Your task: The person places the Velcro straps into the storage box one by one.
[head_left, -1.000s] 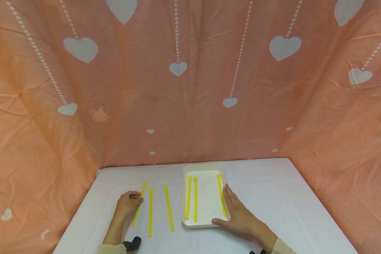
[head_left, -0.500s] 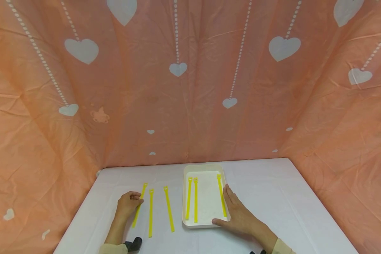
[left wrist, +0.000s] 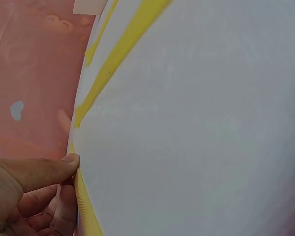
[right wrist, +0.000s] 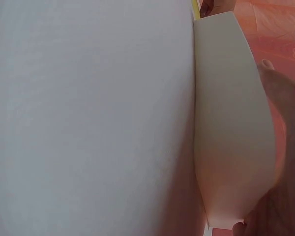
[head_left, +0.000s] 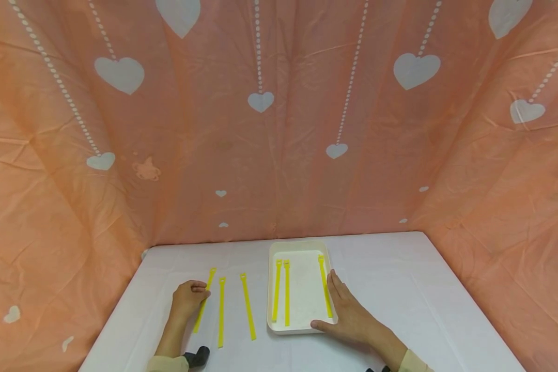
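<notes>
My left hand pinches the leftmost yellow cable tie between thumb and fingers, and the tie lies slanted at the table surface. The left wrist view shows the thumb against this ridged tie. To its right lie a second cable tie and a third cable tie, apart from each other. My right hand rests at the near right corner of a white tray, fingers straight along its right side and thumb at the near rim. The right wrist view shows the tray's outer wall.
Inside the tray lie two cable ties close together at the left, one of them a yellow tie, and another tie along the right wall. White cloth covers the table. A peach curtain with hearts encloses it.
Both hands, the tray and the cable ties stay practically where they were. Only a very slight shift of the head view shows.
</notes>
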`<action>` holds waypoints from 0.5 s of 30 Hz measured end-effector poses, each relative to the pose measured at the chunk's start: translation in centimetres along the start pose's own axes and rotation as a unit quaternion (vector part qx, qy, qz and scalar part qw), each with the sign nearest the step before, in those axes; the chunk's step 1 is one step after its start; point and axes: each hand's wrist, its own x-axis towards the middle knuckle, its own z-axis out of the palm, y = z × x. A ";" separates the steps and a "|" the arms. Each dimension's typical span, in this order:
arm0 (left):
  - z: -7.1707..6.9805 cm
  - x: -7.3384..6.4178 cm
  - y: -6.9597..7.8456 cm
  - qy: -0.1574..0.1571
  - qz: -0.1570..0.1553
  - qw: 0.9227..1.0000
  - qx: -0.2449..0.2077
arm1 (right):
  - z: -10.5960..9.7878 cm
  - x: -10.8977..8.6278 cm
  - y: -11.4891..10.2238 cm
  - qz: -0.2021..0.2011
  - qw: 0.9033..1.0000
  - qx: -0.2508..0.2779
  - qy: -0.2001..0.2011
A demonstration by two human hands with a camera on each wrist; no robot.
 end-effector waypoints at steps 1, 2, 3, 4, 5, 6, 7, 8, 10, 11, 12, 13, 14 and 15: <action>0.0 0.0 0.0 0.000 -0.001 1.000 -0.001 | 0.0 0.0 0.0 0.002 1.000 0.001 0.000; 0.0 0.0 0.0 0.000 -0.002 1.000 -0.002 | 0.0 0.0 0.0 0.004 1.000 0.003 0.000; 0.0 0.0 -0.1 -0.001 -0.002 1.000 -0.002 | 0.1 0.0 0.0 0.006 1.000 0.004 -0.001; 0.0 0.0 -0.1 -0.001 -0.001 1.000 -0.002 | 0.1 0.0 0.0 0.008 1.000 0.006 -0.001; 0.0 0.0 -0.1 -0.001 -0.001 1.000 -0.001 | 0.1 0.0 0.1 0.010 1.000 0.007 -0.002; 0.0 0.1 -0.1 -0.001 -0.001 1.000 0.000 | 0.1 0.0 0.1 0.011 1.000 0.008 -0.001; 0.0 0.1 -0.1 -0.001 -0.001 1.000 0.001 | 0.2 0.1 0.1 0.011 1.000 0.008 -0.001; 0.0 0.1 -0.1 -0.001 0.000 1.000 0.003 | 0.2 0.1 0.1 0.008 1.000 0.009 0.002; 0.0 0.1 0.0 -0.001 0.001 1.000 0.006 | 0.3 0.1 0.2 0.008 1.000 0.010 0.002; 0.0 0.1 0.0 0.000 0.002 1.000 0.008 | 0.3 0.1 0.2 0.008 1.000 0.011 0.002; 0.0 0.1 0.0 -0.001 0.002 1.000 0.009 | 0.3 0.1 0.3 0.008 1.000 0.011 0.001; 0.0 0.1 0.0 -0.001 0.002 1.000 0.011 | 0.3 0.1 0.3 0.008 1.000 0.010 0.001; 0.0 0.1 0.0 -0.002 0.003 1.000 0.012 | 0.3 0.2 0.3 0.007 1.000 0.011 0.002; -0.1 0.1 0.0 -0.002 0.005 1.000 0.013 | 0.4 0.2 0.3 0.009 1.000 0.009 -0.002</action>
